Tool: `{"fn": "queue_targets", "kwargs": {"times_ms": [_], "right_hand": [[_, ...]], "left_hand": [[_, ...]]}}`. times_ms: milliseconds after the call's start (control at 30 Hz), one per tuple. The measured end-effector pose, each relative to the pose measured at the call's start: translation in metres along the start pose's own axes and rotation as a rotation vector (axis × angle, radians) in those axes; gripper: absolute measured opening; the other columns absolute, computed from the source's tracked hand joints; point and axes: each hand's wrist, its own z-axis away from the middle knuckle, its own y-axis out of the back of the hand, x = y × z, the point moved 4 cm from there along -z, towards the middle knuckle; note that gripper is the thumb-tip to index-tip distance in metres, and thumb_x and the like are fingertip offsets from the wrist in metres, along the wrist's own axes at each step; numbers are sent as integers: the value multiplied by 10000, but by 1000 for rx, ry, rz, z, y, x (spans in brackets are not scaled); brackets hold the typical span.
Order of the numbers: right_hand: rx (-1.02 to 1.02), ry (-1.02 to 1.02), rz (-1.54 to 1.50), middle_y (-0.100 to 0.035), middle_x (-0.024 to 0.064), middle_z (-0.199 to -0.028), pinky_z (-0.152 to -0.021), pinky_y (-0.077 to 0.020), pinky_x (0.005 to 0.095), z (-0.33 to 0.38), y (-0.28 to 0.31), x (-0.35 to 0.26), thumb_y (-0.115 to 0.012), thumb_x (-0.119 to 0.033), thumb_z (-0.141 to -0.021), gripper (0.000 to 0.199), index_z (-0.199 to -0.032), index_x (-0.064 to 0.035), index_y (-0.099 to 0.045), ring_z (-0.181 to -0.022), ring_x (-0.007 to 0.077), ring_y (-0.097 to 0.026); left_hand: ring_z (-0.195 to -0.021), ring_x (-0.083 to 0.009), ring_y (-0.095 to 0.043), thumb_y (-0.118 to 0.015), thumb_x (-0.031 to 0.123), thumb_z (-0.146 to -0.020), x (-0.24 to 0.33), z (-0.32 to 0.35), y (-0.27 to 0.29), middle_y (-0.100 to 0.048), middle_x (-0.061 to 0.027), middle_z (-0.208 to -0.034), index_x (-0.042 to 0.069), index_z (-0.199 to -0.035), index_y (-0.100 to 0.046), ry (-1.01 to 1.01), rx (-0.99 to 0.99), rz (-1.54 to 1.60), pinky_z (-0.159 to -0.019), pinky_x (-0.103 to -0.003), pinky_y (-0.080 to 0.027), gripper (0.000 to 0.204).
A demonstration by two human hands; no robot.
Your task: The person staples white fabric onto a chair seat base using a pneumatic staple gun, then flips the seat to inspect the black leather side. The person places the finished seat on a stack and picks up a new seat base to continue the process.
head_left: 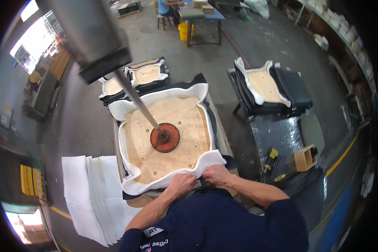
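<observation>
In front of me lies a plywood seat panel point(176, 111) with white padding point(149, 185) turned up around its edges and dark cover fabric point(132, 195) showing outside it. A round red press plate point(165, 145) on a metal rod point(136, 98) bears down on the middle of the wood. At the near edge, my left hand point(182, 183) is closed on the rim of the padding. Just to its right, my right hand point(217, 174) pinches the same rim near the corner. The fingertips of both hands are partly hidden.
White sheets point(88, 197) are stacked at left. To the right are padded seats point(264, 84), a yellow-black tool point(271, 159), a yellow cutter point(280, 178) and an open wooden box point(305, 158). More seats point(147, 73) lie beyond. The press cylinder point(90, 31) hangs overhead. A person point(166, 7) sits at a far table point(203, 16).
</observation>
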Motion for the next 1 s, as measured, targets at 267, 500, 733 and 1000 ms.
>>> {"fn": "queue_targets", "kwargs": {"times_ms": [267, 500, 733, 1000], "right_hand": [[6, -127, 164, -710, 132, -801, -690, -562, 476, 5, 12, 8, -682, -199, -826, 113, -848, -108, -745, -766, 359, -706], [183, -258, -136, -722, 163, -767, -668, -573, 458, 7, 37, 20, -706, -181, -841, 88, -845, -107, -753, -749, 364, -727], [928, -373, -491, -780, 92, -916, -696, -576, 340, 49, 117, 50, -747, -115, -908, 143, -1034, -53, -773, -765, 254, -741], [1332, -1119, -1075, -770, 106, -893, -711, -585, 280, 234, -7, 266, -642, -95, -1020, 193, -1136, 40, -717, -786, 136, -724]], "left_hand": [[-792, -358, -687, -673, 299, -959, -5, -7, -1, -691, -119, -848, 85, -894, -640, 109, 41, 162, -688, -476, -539, 226], [-1228, -383, -515, -836, 236, -782, 23, 2, 8, -567, -167, -1259, 90, -1306, -571, 299, 177, 96, -1049, -509, -384, 605], [-1319, -410, -404, -885, 301, -665, 36, -15, 3, -467, -201, -1387, 30, -1560, -344, 514, 156, -78, -1144, -551, -256, 1080], [-1109, -371, -554, -872, 269, -688, 20, -41, 18, -635, -147, -1101, 44, -1271, -624, 544, -283, 1, -1034, -532, -335, 673]]}}
